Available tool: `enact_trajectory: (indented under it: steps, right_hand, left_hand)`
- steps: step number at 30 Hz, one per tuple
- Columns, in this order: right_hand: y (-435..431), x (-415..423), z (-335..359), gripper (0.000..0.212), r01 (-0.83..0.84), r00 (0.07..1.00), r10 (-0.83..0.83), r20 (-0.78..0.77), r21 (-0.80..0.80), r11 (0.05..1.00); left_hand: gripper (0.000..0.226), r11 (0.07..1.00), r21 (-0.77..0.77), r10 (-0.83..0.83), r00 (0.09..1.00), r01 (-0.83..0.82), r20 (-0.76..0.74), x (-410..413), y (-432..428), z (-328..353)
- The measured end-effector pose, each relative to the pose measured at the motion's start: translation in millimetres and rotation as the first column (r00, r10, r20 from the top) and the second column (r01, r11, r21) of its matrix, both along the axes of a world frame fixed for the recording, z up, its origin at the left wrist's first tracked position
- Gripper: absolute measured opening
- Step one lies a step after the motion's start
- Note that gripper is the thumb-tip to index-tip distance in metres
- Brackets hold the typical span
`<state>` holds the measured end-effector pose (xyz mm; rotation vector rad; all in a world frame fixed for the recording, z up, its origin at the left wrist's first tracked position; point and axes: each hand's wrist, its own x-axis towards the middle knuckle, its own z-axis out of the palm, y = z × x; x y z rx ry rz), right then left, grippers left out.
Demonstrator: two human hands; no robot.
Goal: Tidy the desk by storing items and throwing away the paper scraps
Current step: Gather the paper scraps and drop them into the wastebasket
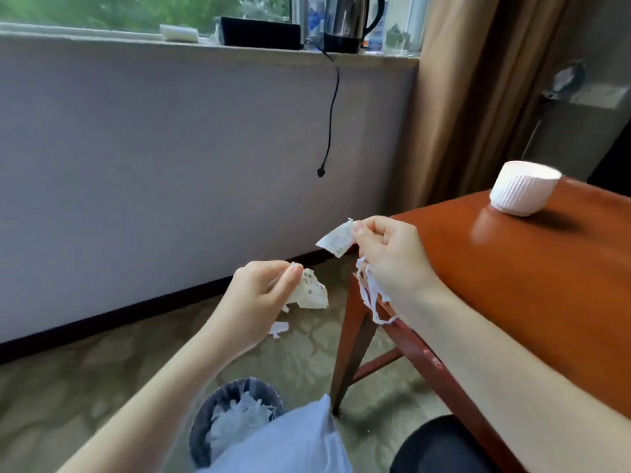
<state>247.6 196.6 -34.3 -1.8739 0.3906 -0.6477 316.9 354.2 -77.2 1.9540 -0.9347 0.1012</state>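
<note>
Carpet lies under the window wall, with the bin (235,421) at 6 o'clock, close to the person's knees. The left hand (259,295) pinches a torn scrap (312,293); the right hand (389,254) pinches another piece (336,240), and thin strips (370,302) hang under its palm beside the desk (532,268) edge. Both hands are well toward 12 o'clock from the bin, so released paper may fall on the carpet, where a fallen bit (279,328) already lies. I think the strips can slip first.
</note>
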Motion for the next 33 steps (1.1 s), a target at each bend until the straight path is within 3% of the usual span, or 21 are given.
enact_trajectory:
  steps: [11,19,27,33]
  right_hand:
    - [59.9,70.3,-137.7,0.028,-0.113,0.935,0.19,-0.298,0.256,0.96]
    - [89.8,104.3,-226.1,0.029,-0.068,0.857,0.229,-0.462,0.338,0.939]
    - [109.5,132.9,-307.4,0.033,0.074,0.775,0.199,-0.6,0.399,0.914]
    - [129.4,141.6,-361.7,0.041,0.246,0.704,0.211,-0.678,0.512,0.823]
  left_hand:
    - [0.049,0.97,0.021,0.233,0.904,-0.242,-0.357,48.3,50.1,-137.1]
    - [0.042,0.91,0.196,0.415,0.827,-0.366,-0.379,72.2,63.7,-219.1]
    - [0.045,0.831,0.283,0.553,0.656,-0.479,-0.514,89.1,72.7,-292.3]
    - [0.04,0.751,0.399,0.64,0.433,-0.526,-0.635,95.7,87.4,-347.5]
